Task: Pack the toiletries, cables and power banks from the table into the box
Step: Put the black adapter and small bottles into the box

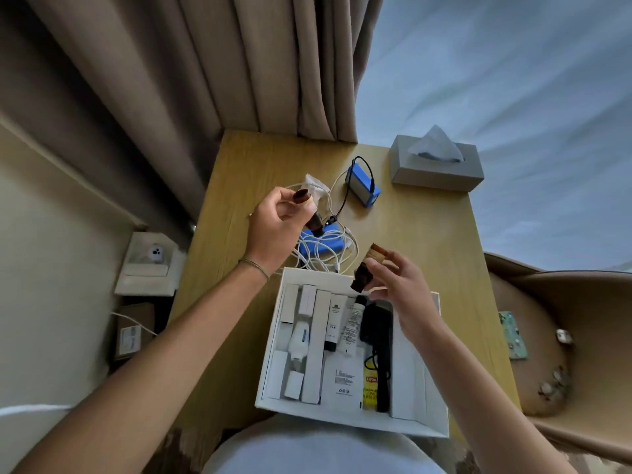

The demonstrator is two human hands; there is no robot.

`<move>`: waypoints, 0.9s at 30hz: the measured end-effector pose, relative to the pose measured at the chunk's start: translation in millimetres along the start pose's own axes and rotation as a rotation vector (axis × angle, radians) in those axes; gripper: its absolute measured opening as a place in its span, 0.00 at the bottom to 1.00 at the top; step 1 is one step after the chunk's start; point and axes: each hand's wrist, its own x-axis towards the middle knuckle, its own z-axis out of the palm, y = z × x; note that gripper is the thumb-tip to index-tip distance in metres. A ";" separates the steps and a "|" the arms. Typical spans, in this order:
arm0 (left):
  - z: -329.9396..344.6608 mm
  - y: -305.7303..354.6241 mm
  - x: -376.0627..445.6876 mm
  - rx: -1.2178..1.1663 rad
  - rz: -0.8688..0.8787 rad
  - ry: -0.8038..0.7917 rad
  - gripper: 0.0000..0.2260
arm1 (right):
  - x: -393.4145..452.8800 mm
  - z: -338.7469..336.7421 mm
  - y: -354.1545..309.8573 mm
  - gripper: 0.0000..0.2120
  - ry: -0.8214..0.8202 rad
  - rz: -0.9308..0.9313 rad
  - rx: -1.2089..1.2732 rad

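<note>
At the near edge of the wooden table (427,234), the white box (270,340) sits open in front of me, already holding slim white cartons, a white bottle, two tubes lying side by side, a yellow tea packet (370,388) and a black charger with its cord. Above the box's far right corner, my right hand (407,295) grasps a small brown bottle (364,273) between thumb and fingertips, the bottle tilted with its dark base pointing down toward the box and its pale collar up. Farther out and to the left, my left hand (273,224) is raised over the table with its fingers curled around a second brown bottle (309,208), its dark cap toward me and its body angled down toward the cables. Just beyond the box, a tangle of white cables (325,251) lies heaped on a blue power bank (326,239). Past that, a small clear plastic bag (314,188) rests on the table, and beside it stands a second blue power bank (363,184) with a black cable (345,193) plugged in and looping back toward the tangle. At the far right corner of the table sits a grey tissue box (437,169), one tissue sticking up, with beige curtains (212,63) hanging behind the table.
</note>
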 end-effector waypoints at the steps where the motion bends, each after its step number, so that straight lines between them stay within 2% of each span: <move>1: 2.6 1.9 -8.1 -0.013 -0.003 -0.019 0.09 | -3.7 -4.1 3.1 0.09 -0.017 0.009 -0.001; 7: 14.3 -2.8 -48.6 0.032 -0.091 -0.138 0.09 | -25.2 -19.2 37.7 0.08 -0.080 0.136 -0.095; 13: 22.7 -14.9 -79.9 0.123 -0.176 -0.178 0.08 | -38.4 -16.4 88.8 0.11 -0.194 0.324 -0.361; 17: 21.8 -22.2 -94.0 0.226 -0.216 -0.209 0.13 | -39.4 -9.7 114.0 0.07 -0.237 0.414 -0.476; 21: 21.7 -30.2 -107.3 0.278 -0.236 -0.222 0.10 | -40.3 1.5 130.1 0.03 -0.245 0.405 -0.601; 27: 25.3 -40.7 -124.4 0.404 -0.258 -0.263 0.09 | -43.6 8.0 140.1 0.08 -0.252 0.364 -0.786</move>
